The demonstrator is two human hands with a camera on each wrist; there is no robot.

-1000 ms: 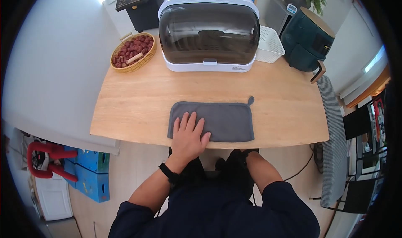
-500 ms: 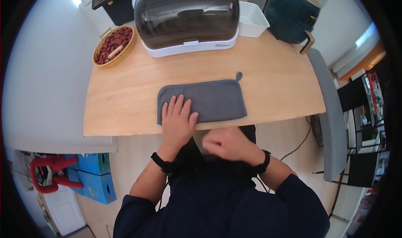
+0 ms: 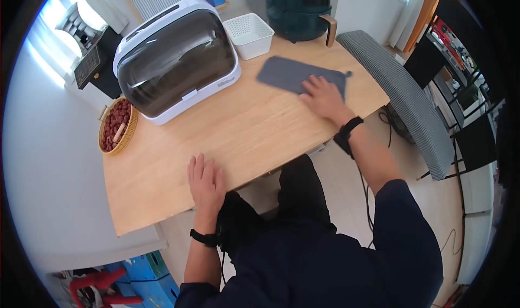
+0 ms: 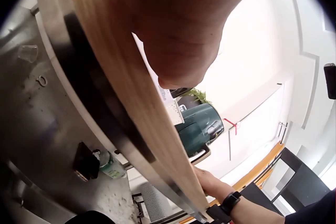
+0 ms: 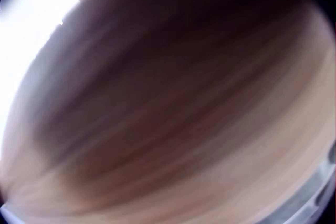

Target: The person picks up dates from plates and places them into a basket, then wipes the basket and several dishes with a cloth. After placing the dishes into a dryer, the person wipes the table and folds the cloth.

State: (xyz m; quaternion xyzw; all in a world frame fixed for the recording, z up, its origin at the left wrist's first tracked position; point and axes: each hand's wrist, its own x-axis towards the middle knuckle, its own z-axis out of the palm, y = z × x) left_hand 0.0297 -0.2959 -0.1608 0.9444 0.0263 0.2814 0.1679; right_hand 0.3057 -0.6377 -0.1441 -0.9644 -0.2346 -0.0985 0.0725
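Note:
In the head view a grey cloth (image 3: 287, 74) lies flat at the right part of the wooden table, its small loop at the right corner. The right hand (image 3: 324, 98) rests on the cloth's near edge with fingers spread out. At the table's near edge, left of centre, the left hand (image 3: 207, 186) rests with relaxed fingers and holds nothing. In the left wrist view the left hand (image 4: 173, 29) is close to the lens beside the table edge. The right wrist view is too blurred to tell the hand from the cloth.
A white case with a dark clear lid (image 3: 179, 64) stands at the back left of the table (image 3: 244, 129). Beside it are a basket of red fruit (image 3: 115, 126), a white basket (image 3: 250, 40) and a dark green air fryer (image 3: 298, 10). A grey bench (image 3: 395, 91) stands to the right.
The cloth has moved to the right and back across the table, with the right hand now on it. The left hand is off the cloth. The head view has turned and shifted.

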